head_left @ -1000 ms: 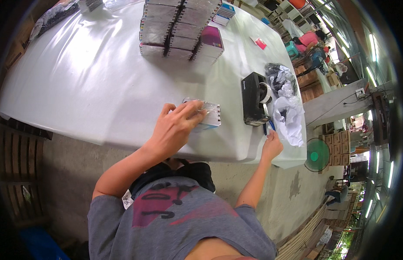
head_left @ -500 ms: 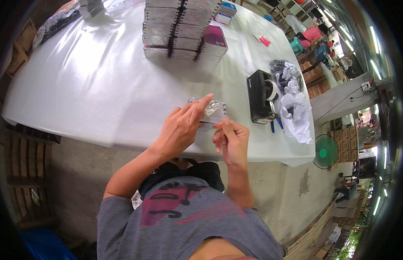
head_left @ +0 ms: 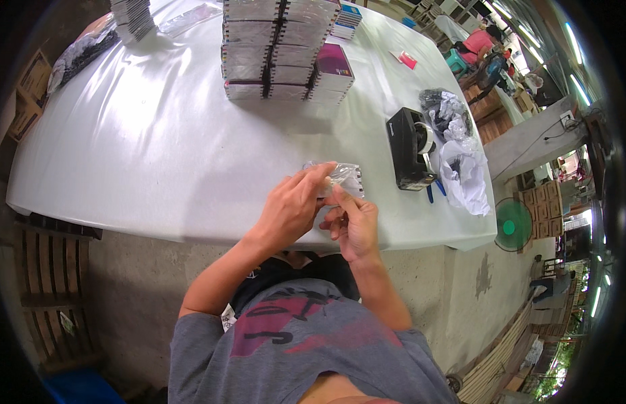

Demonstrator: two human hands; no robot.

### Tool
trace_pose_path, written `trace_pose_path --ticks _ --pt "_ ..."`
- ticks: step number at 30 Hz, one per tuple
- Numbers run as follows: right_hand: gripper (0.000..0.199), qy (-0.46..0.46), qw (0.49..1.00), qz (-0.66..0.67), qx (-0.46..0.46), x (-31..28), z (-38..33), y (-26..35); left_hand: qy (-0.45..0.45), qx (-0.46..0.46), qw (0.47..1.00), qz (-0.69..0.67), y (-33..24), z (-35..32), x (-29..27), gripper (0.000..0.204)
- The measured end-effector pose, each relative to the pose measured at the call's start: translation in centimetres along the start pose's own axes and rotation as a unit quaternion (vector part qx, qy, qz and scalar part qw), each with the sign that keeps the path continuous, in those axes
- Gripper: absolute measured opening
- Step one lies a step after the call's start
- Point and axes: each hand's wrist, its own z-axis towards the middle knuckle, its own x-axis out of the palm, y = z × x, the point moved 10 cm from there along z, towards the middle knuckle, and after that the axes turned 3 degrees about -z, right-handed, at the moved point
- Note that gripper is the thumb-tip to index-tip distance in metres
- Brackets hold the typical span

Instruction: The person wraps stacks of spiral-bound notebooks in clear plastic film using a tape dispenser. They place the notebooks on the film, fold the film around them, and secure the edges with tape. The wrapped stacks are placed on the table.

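Observation:
Close to the table's front edge lies a small spiral-bound notebook bundle in clear plastic wrap, its dark binding along the right side. My left hand grips its left part, with long fingers laid across the top and the thumb mostly hidden. My right hand is at the near edge, thumb and index finger pinched together on the clear plastic wrap, the other fingers curled beneath. Both hands nearly meet over the bundle and cover much of it.
A tall stack of wrapped notebooks stands beyond my hands on the white-covered table. At right are a black tape dispenser, a blue-handled tool and crumpled plastic. A green fan stands past the table's right edge.
My right hand has moved up and left, and its thumb and index finger now pinch at the bundle's near edge. The bundle sits slightly lower and further right in view.

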Motion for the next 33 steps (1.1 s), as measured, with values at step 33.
trace_pose_path --ticks 33 --pt "0.034 -0.057 0.994 -0.058 -0.073 -1.5 0.0 -1.9 0.107 -0.042 0.985 0.131 0.5 -0.1 1.5 0.062"
